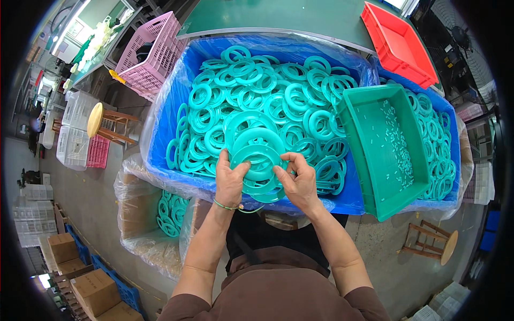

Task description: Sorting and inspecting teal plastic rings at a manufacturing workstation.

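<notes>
My left hand (230, 178) and my right hand (298, 181) grip a few flat teal plastic rings (258, 174) between them, one hand at each side. The held rings overlap, staggered one below the other. Thumbs and fingertips press on their edges; the lower rings partly hide the others, so the exact number cannot be made out. Just beneath and beyond is a large blue bin (160, 125), lined with clear plastic and heaped with similar loose teal rings (295, 97). A bracelet circles my left wrist.
A green tray (369, 139) with small pale pieces lies tilted across the bin's right side, over another bin of rings (440, 125). Behind are a red tray (399, 45), a green table (278, 18) and a pink crate (152, 51). A lined carton (136, 208) stands lower left; wooden stools flank me.
</notes>
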`<action>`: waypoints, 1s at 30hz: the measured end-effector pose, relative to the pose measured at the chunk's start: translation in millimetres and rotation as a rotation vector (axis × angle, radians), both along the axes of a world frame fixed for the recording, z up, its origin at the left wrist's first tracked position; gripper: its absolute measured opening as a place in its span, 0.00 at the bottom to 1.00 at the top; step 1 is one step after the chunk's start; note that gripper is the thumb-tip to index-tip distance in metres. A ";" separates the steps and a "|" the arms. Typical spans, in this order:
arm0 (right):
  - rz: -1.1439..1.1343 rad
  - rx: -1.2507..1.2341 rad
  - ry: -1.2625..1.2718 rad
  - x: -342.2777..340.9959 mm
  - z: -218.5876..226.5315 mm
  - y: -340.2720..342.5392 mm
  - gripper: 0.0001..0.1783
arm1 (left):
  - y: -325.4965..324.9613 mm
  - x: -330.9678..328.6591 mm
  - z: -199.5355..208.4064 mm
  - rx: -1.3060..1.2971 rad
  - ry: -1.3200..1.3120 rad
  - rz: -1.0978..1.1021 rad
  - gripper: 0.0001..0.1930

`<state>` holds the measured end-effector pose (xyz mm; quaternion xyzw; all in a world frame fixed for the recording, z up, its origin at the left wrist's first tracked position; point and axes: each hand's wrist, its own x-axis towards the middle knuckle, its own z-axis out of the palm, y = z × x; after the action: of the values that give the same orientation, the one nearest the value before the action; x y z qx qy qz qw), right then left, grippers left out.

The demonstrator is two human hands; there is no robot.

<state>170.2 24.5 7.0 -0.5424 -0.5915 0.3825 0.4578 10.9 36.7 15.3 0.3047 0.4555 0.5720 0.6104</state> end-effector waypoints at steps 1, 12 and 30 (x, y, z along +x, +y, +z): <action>-0.006 0.006 -0.085 -0.1 3.1 -1.0 0.17 | -3.2 1.0 -1.8 0.010 -0.011 0.020 0.23; 0.075 -0.097 -0.216 12.0 4.2 -3.7 0.16 | -36.7 2.8 -14.3 -0.187 -0.509 -0.098 0.22; 0.282 -0.530 0.611 25.3 -6.4 -2.1 0.16 | -19.6 -1.0 -20.8 -0.125 -0.416 -0.046 0.17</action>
<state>195.5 22.4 0.6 -0.4169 -0.3785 0.7232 0.4000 9.8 17.1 -5.5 0.1521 0.3473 0.5791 0.7218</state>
